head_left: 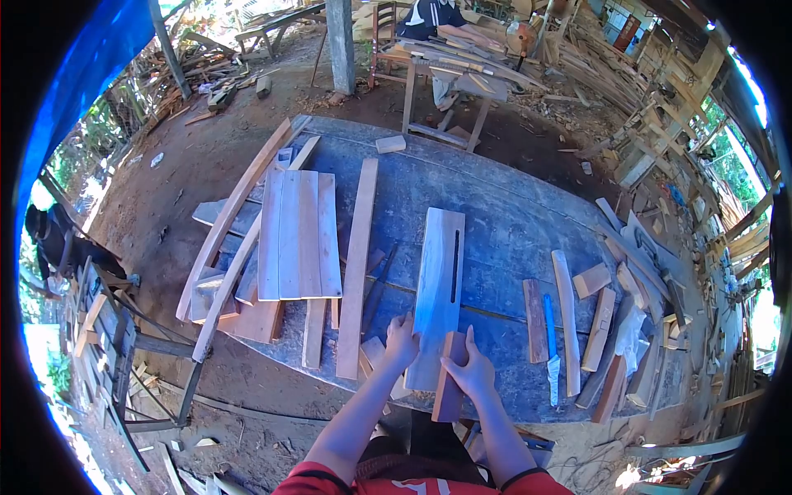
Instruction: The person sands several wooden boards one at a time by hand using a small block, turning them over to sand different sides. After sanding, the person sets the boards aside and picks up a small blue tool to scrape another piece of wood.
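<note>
In front of me on the worktable (pixel 503 231) lies a pale wooden board (pixel 435 280) with a long narrow slot near its right edge. My left hand (pixel 402 342) is closed at the board's left edge, its fingers curled against the wood. My right hand (pixel 470 369) grips a reddish-brown wooden block (pixel 448 392), thumb and fingers around it. The block lies along the near right side of the slotted board, partly overlapping it in view. A short wood piece (pixel 373 353) rests beside my left forearm.
Left of the board are a long plank (pixel 357 264), a slatted panel (pixel 299 235) and curved strips (pixel 235 206). To the right lie a blue-handled tool (pixel 551 346), a brown wood piece (pixel 535 322) and several offcuts. Another person (pixel 437 21) is at a bench beyond the table.
</note>
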Motion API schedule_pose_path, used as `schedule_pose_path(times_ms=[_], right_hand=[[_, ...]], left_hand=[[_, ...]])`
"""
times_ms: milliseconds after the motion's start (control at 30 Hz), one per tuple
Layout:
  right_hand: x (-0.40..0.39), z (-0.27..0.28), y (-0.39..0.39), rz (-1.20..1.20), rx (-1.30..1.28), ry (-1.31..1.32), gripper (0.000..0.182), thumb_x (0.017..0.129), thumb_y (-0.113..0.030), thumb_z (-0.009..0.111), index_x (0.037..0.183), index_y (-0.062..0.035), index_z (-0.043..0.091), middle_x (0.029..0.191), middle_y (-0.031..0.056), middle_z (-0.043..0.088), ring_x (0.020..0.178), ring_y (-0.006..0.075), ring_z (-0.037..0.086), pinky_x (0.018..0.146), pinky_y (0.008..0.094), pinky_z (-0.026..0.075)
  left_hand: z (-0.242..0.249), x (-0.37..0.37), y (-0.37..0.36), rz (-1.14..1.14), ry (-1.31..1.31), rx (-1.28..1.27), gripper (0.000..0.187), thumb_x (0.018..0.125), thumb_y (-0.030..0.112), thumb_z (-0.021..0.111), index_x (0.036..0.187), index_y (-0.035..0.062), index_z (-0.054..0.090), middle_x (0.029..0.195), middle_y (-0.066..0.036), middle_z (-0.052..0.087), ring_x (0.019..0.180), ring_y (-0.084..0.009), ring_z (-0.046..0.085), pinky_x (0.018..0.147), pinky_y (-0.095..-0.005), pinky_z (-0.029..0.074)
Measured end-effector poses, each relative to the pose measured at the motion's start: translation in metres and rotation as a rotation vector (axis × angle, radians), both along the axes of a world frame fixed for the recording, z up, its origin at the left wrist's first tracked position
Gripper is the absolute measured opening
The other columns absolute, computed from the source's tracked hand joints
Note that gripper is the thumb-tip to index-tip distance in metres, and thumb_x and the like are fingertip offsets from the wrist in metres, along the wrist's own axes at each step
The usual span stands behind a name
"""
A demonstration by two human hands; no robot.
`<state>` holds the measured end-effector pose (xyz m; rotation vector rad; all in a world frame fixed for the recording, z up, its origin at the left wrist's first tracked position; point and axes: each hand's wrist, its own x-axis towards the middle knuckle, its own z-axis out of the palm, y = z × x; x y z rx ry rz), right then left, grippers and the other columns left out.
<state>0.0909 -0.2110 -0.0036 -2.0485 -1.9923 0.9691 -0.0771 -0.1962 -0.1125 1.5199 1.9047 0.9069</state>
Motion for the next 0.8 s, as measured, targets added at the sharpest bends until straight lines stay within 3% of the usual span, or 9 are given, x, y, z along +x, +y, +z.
schedule_pose_path(times_ms=[33, 100, 167, 233, 367, 533, 667, 700, 800], right_hand=[[-0.002, -0.003, -0.001, -0.001, 0.001, 0.000, 0.092, 0.070, -0.054, 0.060, 0.141, -0.0129, 0.019, 0.102, 0.0191, 0.062, 0.089, 0.0337, 0.062, 0.085, 0.0357, 0.044], [-0.004, -0.014, -0.005, 0.083, 0.149, -0.170, 0.084, 0.070, -0.055, 0.058, 0.139, -0.0155, 0.028, 0.080, 0.0142, 0.066, 0.071, 0.0303, 0.064, 0.070, 0.0382, 0.043], [-0.007, -0.024, -0.007, 0.135, 0.185, -0.238, 0.084, 0.071, -0.052, 0.060, 0.138, -0.0141, 0.028, 0.076, 0.0129, 0.065, 0.067, 0.0279, 0.063, 0.069, 0.0369, 0.042], [-0.012, -0.033, -0.007, 0.182, 0.219, -0.302, 0.083, 0.071, -0.049, 0.062, 0.138, -0.0128, 0.029, 0.073, 0.0116, 0.065, 0.062, 0.0255, 0.063, 0.067, 0.0356, 0.040], [-0.020, -0.046, 0.020, 0.200, 0.322, -0.310, 0.076, 0.071, -0.050, 0.062, 0.133, -0.0122, 0.038, 0.064, 0.0088, 0.062, 0.053, 0.0232, 0.058, 0.062, 0.0366, 0.035], [-0.021, -0.065, 0.124, 0.150, 0.530, -0.255, 0.070, 0.073, -0.050, 0.058, 0.132, -0.0159, 0.041, 0.055, 0.0069, 0.057, 0.045, 0.0225, 0.055, 0.063, 0.0404, 0.035], [-0.038, -0.066, 0.282, 0.105, 0.425, -0.300, 0.071, 0.076, -0.049, 0.053, 0.137, -0.0202, 0.031, 0.071, 0.0122, 0.064, 0.070, 0.0294, 0.063, 0.087, 0.0517, 0.033], [-0.044, -0.058, 0.331, 0.124, 0.373, -0.248, 0.072, 0.078, -0.052, 0.050, 0.139, -0.0214, 0.025, 0.084, 0.0162, 0.065, 0.084, 0.0310, 0.063, 0.094, 0.0526, 0.029], [-0.066, -0.045, 0.451, 0.138, 0.304, -0.352, 0.073, 0.079, -0.052, 0.050, 0.139, -0.0197, 0.024, 0.100, 0.0156, 0.064, 0.094, 0.0306, 0.061, 0.097, 0.0495, 0.028]], left_hand=[[0.014, 0.002, -0.008, -0.001, 0.000, 0.001, 0.051, 0.076, 0.015, 0.060, 0.123, -0.0010, 0.044, 0.111, -0.023, 0.049, 0.102, -0.0361, 0.049, 0.088, -0.0443, 0.041], [0.050, 0.009, -0.040, -0.115, -0.029, -0.096, 0.054, 0.079, 0.023, 0.057, 0.125, -0.0010, 0.041, 0.107, -0.022, 0.053, 0.081, -0.0311, 0.060, 0.068, -0.0403, 0.050], [0.078, 0.020, -0.079, -0.377, 0.477, -0.028, 0.074, 0.077, 0.039, 0.058, 0.134, 0.0015, 0.029, 0.086, -0.017, 0.060, 0.056, -0.0248, 0.060, 0.046, -0.0353, 0.049], [0.111, 0.032, -0.095, -0.494, 0.396, -0.356, 0.100, 0.070, 0.052, 0.061, 0.138, -0.0020, 0.012, 0.066, -0.011, 0.060, 0.048, -0.0192, 0.058, 0.038, -0.0304, 0.045], [0.091, 0.055, -0.076, -0.515, 0.426, -0.443, 0.113, 0.066, 0.055, 0.063, 0.136, -0.0085, 0.002, 0.057, -0.006, 0.058, 0.047, -0.0174, 0.058, 0.039, -0.0290, 0.045], [0.071, 0.066, 0.031, -0.401, 0.396, -0.483, 0.117, 0.066, 0.049, 0.065, 0.134, -0.0105, -0.008, 0.056, -0.006, 0.058, 0.046, -0.0182, 0.058, 0.041, -0.0312, 0.046], [0.072, 0.054, 0.189, -0.334, 0.310, -0.542, 0.122, 0.064, 0.043, 0.067, 0.133, -0.0039, -0.022, 0.069, -0.013, 0.064, 0.054, -0.0249, 0.063, 0.044, -0.0365, 0.047], [0.070, 0.045, 0.231, -0.287, 0.235, -0.377, 0.118, 0.066, 0.040, 0.065, 0.133, -0.0046, -0.021, 0.068, -0.014, 0.064, 0.054, -0.0282, 0.063, 0.046, -0.0391, 0.048], [0.086, 0.027, 0.347, -0.349, 0.510, -0.360, 0.111, 0.072, 0.053, 0.054, 0.133, -0.0104, -0.013, 0.077, -0.015, 0.065, 0.061, -0.0276, 0.064, 0.053, -0.0377, 0.050]])
